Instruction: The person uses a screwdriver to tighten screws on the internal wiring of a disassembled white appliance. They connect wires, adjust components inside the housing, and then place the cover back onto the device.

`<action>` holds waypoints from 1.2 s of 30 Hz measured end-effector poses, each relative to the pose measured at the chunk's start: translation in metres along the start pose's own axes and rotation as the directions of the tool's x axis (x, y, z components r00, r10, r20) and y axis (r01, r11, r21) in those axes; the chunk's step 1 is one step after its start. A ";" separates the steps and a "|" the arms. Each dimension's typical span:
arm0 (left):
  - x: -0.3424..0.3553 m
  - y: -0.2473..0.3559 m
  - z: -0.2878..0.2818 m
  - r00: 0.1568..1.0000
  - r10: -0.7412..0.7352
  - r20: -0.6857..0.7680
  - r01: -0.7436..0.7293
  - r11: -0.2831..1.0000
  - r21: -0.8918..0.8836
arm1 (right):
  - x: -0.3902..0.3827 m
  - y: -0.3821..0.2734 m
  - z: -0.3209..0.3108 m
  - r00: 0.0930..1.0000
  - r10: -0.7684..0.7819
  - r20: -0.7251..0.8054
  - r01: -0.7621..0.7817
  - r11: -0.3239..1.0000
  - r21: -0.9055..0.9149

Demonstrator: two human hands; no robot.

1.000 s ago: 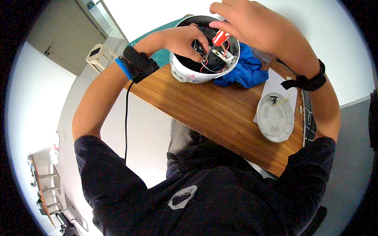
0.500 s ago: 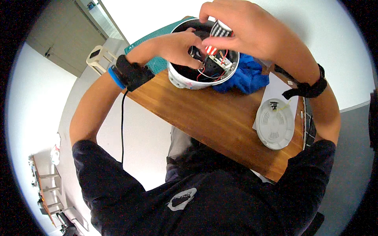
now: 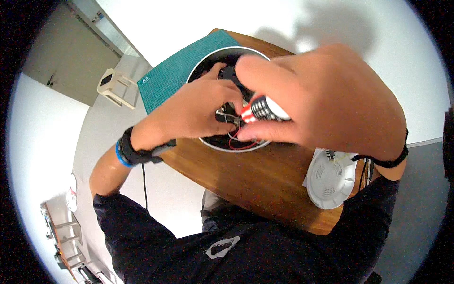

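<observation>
While the left hand (image 3: 198,111) is reaching, fingers curled, into the round white housing (image 3: 222,142) on the wooden table (image 3: 255,175), the right hand (image 3: 326,102) is pinching a red-and-black screwdriver handle (image 3: 262,110) above its wiring
</observation>
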State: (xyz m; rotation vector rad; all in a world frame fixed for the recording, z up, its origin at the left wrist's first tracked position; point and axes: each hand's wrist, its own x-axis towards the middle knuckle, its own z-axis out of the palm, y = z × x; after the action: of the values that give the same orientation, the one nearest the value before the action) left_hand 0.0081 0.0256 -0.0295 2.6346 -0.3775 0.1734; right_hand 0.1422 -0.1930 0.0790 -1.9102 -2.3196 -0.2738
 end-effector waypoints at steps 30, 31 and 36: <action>0.003 0.014 0.009 0.995 -0.032 -0.098 0.039 0.997 0.069 | -0.019 0.004 0.009 0.951 -0.117 -0.285 0.117 0.993 -0.017; 0.004 0.017 0.011 0.993 -0.045 -0.108 0.051 0.997 0.050 | -0.022 0.006 0.007 0.957 -0.142 -0.255 0.135 0.990 -0.047; 0.008 0.037 0.019 0.993 -0.045 -0.108 0.052 0.997 0.056 | -0.037 0.008 -0.008 0.993 -0.117 0.012 0.117 0.991 -0.064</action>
State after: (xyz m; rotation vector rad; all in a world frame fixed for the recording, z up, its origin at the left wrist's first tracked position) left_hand 0.0060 -0.0166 -0.0286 2.6758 -0.2762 0.3127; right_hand 0.1572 -0.2288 0.0800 -1.8082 -2.4613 -0.3577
